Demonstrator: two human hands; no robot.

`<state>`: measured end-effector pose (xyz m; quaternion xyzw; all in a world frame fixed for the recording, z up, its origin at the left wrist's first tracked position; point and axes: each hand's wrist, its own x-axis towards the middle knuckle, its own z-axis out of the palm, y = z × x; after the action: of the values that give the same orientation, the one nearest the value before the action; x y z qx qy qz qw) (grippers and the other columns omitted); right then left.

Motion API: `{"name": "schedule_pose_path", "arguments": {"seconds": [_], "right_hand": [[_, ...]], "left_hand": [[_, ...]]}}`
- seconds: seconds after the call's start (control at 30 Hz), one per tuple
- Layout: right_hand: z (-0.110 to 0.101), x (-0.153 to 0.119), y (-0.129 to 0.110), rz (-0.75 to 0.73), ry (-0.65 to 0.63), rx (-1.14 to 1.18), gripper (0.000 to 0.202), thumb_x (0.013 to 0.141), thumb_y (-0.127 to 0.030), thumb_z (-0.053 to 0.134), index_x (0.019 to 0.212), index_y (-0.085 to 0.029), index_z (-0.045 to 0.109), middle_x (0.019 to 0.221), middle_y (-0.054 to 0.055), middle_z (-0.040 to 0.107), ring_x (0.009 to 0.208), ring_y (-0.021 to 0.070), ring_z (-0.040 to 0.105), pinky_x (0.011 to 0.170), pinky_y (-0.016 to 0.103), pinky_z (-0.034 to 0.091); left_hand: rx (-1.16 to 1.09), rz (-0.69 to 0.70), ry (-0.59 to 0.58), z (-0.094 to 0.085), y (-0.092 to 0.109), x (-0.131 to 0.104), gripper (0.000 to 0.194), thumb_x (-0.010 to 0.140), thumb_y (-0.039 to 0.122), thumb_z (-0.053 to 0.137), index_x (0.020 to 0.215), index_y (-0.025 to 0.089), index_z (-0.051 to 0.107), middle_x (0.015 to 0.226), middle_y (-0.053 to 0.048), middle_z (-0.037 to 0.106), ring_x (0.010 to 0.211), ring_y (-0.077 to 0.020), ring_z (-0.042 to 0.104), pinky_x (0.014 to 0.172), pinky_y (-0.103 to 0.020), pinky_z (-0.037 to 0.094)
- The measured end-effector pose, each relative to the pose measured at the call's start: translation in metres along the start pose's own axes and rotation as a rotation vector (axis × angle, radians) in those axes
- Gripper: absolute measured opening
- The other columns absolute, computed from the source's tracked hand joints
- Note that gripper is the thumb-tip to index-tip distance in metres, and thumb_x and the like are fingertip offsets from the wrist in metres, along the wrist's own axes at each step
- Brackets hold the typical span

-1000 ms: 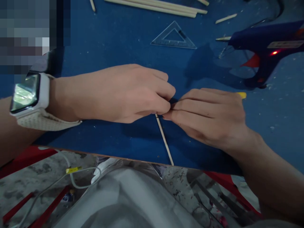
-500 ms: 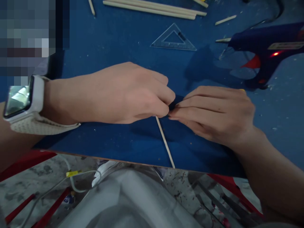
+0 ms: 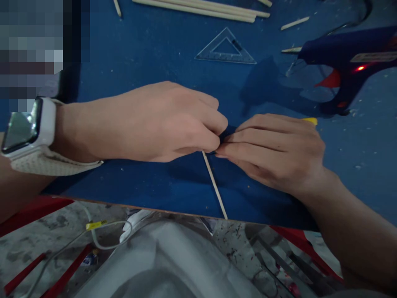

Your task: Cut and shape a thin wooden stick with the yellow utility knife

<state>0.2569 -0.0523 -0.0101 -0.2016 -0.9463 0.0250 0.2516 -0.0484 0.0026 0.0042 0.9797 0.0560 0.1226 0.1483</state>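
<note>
Meeting table edge [image 3: 139,206], stick [image 3: 214,184] in left fingers [image 3: 214,121], right fingers [image 3: 257,147] grasping yellow-ended object [image 3: 311,121], triangle [image 3: 228,58] apart

The tabletop [image 3: 139,182] is deep blue with pale flecks. Beyond the set square [image 3: 229,58] — clear, with a dark patch — the sticks [image 3: 198,10] are cream; below it, the thin stick [image 3: 214,182] is cream too. Right of the set square, the glue gun [image 3: 319,49] is dark blue with a red trigger [image 3: 330,78]; lower right, the held tool [image 3: 310,121] shows a yellow end; lower left, the watch strap [image 3: 56,164] is off-white.
</note>
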Motion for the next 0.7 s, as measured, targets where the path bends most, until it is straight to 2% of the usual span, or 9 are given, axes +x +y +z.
{"name": "schedule_pose_path", "arguments": {"seconds": [0.07,0.23,0.37,0.53,0.6,0.63,0.7], "right_hand": [[0.002,0.001,-0.003,-0.012,0.0,-0.027,0.016,0.12,-0.012,0.083,0.113,-0.026,0.084,0.101,-0.003,0.09,0.089,0.0195,0.077,0.072,0.04,0.054],[0.001,0.003,-0.004,-0.028,-0.039,-0.049,0.012,0.125,-0.021,0.081,0.114,-0.027,0.083,0.103,-0.003,0.089,0.091,0.0187,0.077,0.074,0.039,0.055],[-0.003,0.002,-0.001,-0.013,-0.049,-0.022,0.015,0.124,-0.015,0.08,0.116,-0.028,0.082,0.105,-0.004,0.09,0.092,0.0193,0.077,0.075,0.04,0.056],[-0.001,-0.001,0.001,-0.023,-0.015,-0.035,0.015,0.12,-0.013,0.085,0.114,-0.027,0.083,0.104,-0.003,0.092,0.09,0.0203,0.077,0.074,0.04,0.058],[0.001,-0.004,0.003,-0.015,-0.01,-0.043,0.013,0.12,-0.016,0.086,0.115,-0.027,0.085,0.103,-0.003,0.092,0.09,0.0207,0.078,0.077,0.039,0.06],[0.003,-0.005,0.005,-0.001,-0.001,-0.052,0.011,0.121,-0.018,0.085,0.115,-0.027,0.086,0.103,-0.002,0.092,0.09,0.0208,0.078,0.079,0.039,0.061],[0.005,-0.008,0.008,0.038,0.03,-0.08,0.009,0.123,-0.023,0.084,0.115,-0.027,0.087,0.104,-0.002,0.092,0.089,0.0205,0.079,0.081,0.038,0.062]], "left_hand": [[0.0,0.008,0.007,0.0,0.0,0.0,0.048,0.139,0.022,0.046,0.112,0.022,0.086,0.126,-0.004,0.09,0.115,-0.0281,0.081,0.074,-0.045,0.057],[-0.011,0.008,0.022,0.002,0.0,0.003,0.046,0.138,0.021,0.047,0.111,0.023,0.084,0.122,-0.002,0.09,0.112,-0.0272,0.081,0.076,-0.044,0.058],[-0.011,0.001,0.027,0.002,0.002,0.004,0.048,0.138,0.018,0.045,0.114,0.023,0.086,0.122,-0.001,0.089,0.111,-0.0262,0.081,0.075,-0.043,0.057],[0.077,-0.023,-0.035,0.002,0.003,0.002,0.046,0.14,0.026,0.048,0.114,0.027,0.087,0.128,0.002,0.089,0.111,-0.0238,0.079,0.075,-0.039,0.058],[0.144,-0.067,-0.048,0.0,0.001,0.001,0.049,0.14,0.027,0.044,0.118,0.025,0.088,0.132,-0.001,0.088,0.12,-0.026,0.082,0.091,-0.041,0.066],[0.191,-0.109,-0.039,-0.002,0.001,0.001,0.052,0.14,0.027,0.04,0.122,0.021,0.089,0.136,-0.006,0.088,0.129,-0.0307,0.082,0.103,-0.048,0.069],[0.326,-0.295,-0.009,-0.012,-0.001,0.001,0.057,0.138,0.025,0.035,0.136,0.01,0.09,0.149,-0.018,0.083,0.153,-0.046,0.077,0.125,-0.072,0.065]]}}
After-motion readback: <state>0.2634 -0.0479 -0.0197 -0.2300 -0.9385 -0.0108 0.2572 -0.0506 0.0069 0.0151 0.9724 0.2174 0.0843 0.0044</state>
